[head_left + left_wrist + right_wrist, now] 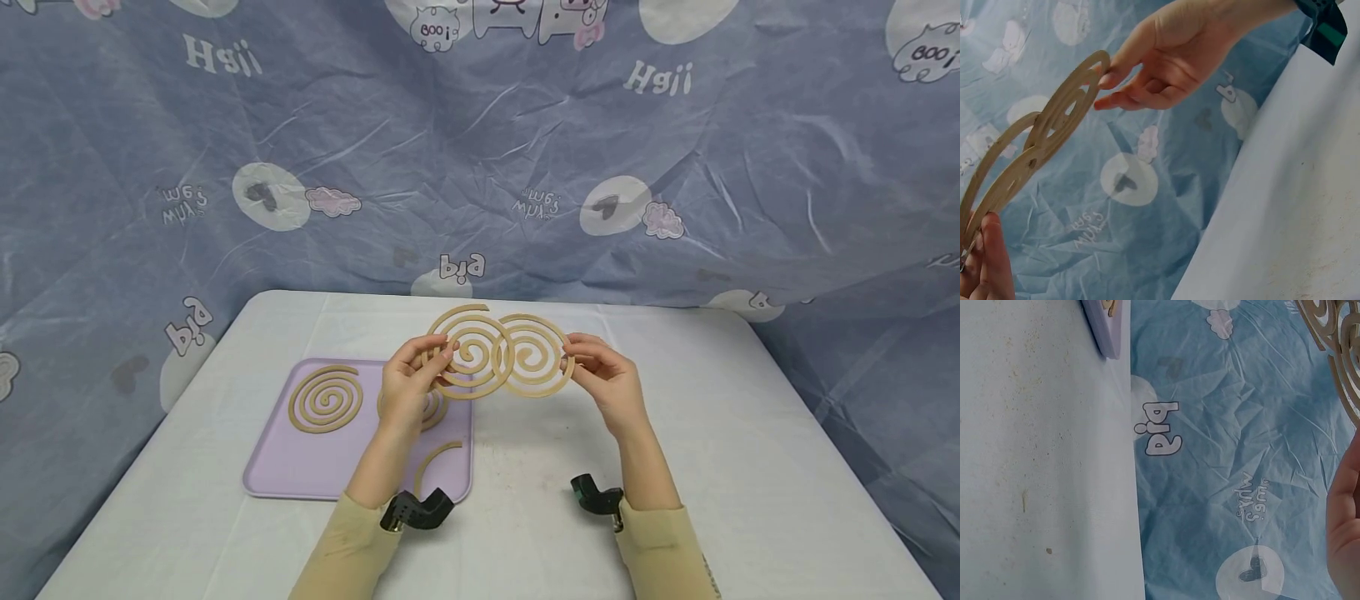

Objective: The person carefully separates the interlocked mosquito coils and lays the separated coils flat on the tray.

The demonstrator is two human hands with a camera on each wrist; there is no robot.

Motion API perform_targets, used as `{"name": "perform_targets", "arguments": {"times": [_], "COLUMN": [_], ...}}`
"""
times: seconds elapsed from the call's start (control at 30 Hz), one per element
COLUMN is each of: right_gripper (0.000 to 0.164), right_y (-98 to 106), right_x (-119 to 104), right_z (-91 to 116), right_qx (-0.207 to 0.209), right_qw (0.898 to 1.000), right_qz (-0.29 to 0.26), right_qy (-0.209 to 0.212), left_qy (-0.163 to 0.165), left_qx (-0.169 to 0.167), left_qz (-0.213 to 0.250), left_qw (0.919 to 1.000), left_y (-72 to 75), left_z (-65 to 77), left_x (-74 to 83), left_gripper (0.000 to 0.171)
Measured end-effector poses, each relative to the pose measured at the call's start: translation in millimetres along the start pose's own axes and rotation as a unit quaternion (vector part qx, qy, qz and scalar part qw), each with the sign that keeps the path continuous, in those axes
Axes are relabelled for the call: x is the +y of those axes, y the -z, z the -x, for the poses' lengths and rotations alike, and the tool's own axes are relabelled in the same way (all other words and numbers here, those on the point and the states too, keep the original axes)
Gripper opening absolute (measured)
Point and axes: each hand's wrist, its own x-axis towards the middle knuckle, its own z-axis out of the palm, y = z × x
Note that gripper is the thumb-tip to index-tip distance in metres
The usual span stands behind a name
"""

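Note:
Two tan mosquito coils are held up above the table, overlapping in the middle; whether they are interlocked I cannot tell. My left hand (405, 383) pinches the outer edge of the left coil (470, 354) between thumb and fingers. On the other side, the right coil (532, 394) has its outer edge between the thumb and fingers of my right hand (613, 379). The left wrist view shows the coils tilted, nearly edge-on, with the right hand (1179, 56) at their upper end. Only part of the right hand (1344, 525) appears in the right wrist view.
A lilac tray (300, 475) lies left on the white table (750, 467). It bears a whole-looking coil (327, 400), another coil (437, 408) partly behind my left hand, and a curved coil piece (427, 462). Crumbs dot the tabletop (1047, 487). A blue printed cloth (480, 125) hangs behind.

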Motion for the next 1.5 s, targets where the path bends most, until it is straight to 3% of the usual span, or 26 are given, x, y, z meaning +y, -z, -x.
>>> {"name": "perform_targets", "arguments": {"times": [0.3,0.53,0.8,1.1,1.5], "right_gripper": [0.023,0.018,0.019,0.019,0.023], "right_y": [4,1,0,2,-3], "right_x": [-5,-4,-4,-6,-10], "right_z": [0,-2,-3,-2,-1], "right_qx": [-0.04,-0.001,0.046,0.063,0.035], "right_qw": [0.999,0.99,0.984,0.984,0.993], "right_qz": [0.032,0.114,0.095,0.115,0.088], "right_qy": [0.017,0.082,0.141,0.117,0.068], "left_qy": [0.007,0.001,-0.001,-0.006,-0.004], "left_qx": [-0.02,-0.012,0.03,0.013,-0.01], "left_qz": [-0.015,-0.002,0.042,0.048,0.027], "left_qw": [0.9997,0.9999,0.9987,0.9988,0.9996], "left_y": [8.0,7.6,7.1,8.9,13.6], "left_z": [-3.7,-3.6,-4.8,-5.7,-3.9], "left_x": [2.3,2.4,2.7,4.2,8.1], "left_gripper": [0.026,0.026,0.02,0.013,0.018]}}
